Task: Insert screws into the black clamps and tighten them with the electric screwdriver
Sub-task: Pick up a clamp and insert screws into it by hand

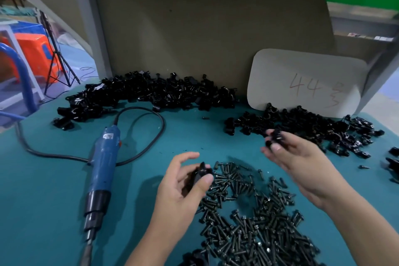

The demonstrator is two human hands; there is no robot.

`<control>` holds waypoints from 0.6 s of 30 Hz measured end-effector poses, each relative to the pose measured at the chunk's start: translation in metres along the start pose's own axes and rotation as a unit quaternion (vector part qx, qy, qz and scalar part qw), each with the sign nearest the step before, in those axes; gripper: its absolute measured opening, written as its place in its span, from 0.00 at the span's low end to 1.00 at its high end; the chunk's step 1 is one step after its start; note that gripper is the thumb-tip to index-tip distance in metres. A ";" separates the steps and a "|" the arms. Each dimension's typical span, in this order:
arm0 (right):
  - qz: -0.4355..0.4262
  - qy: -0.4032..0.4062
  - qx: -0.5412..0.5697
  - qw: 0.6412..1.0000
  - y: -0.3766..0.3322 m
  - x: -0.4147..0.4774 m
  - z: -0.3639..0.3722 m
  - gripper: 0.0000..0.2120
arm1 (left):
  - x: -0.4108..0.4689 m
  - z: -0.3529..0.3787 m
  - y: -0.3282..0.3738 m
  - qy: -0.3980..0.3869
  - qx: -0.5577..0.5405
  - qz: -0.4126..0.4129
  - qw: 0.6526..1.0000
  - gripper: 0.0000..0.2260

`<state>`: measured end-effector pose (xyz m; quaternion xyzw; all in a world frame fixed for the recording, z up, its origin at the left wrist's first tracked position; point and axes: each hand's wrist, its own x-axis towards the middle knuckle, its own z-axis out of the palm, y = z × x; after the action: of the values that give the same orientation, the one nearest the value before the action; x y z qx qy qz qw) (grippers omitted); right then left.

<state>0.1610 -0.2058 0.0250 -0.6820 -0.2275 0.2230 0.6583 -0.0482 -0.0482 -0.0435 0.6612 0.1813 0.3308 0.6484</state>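
While a black clamp [201, 174] is pinched between the curled fingers [185, 156] and thumb of the left hand [181, 190], just above the near edge of the loose screws [248, 218], a second clamp [275, 136] is gripped in the curled fingers of the blurred right hand [300, 160], beside the right-hand heap of clamps [313, 127]. No screw can be seen in either hand, and the electric screwdriver [103, 164] is seen lying on the teal tabletop [49, 201], well apart to the left. With both hands occupied, a clamp could be dropped among the screws when one is reached for, or a screw could be started crooked.
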 end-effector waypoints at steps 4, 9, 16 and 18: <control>-0.032 -0.131 -0.015 0.991 -0.008 -0.054 0.041 0.16 | -0.001 0.001 0.004 -0.004 -0.023 0.035 0.999 0.14; -0.066 -0.122 -0.084 0.987 0.005 -0.067 0.073 0.18 | -0.002 0.003 0.004 -0.023 -0.084 0.039 0.995 0.15; -0.077 -0.109 -0.013 0.991 0.023 -0.055 0.081 0.17 | 0.000 0.001 0.003 -0.032 -0.098 0.029 0.994 0.14; -0.067 -0.128 0.010 0.989 0.025 -0.053 0.081 0.18 | 0.000 0.001 0.004 -0.036 -0.095 0.032 0.994 0.15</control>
<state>0.0697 -0.1739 -0.0027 -0.6246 -0.3527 0.2663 0.6439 -0.0483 -0.0489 -0.0396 0.6136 0.1036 0.3431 0.7036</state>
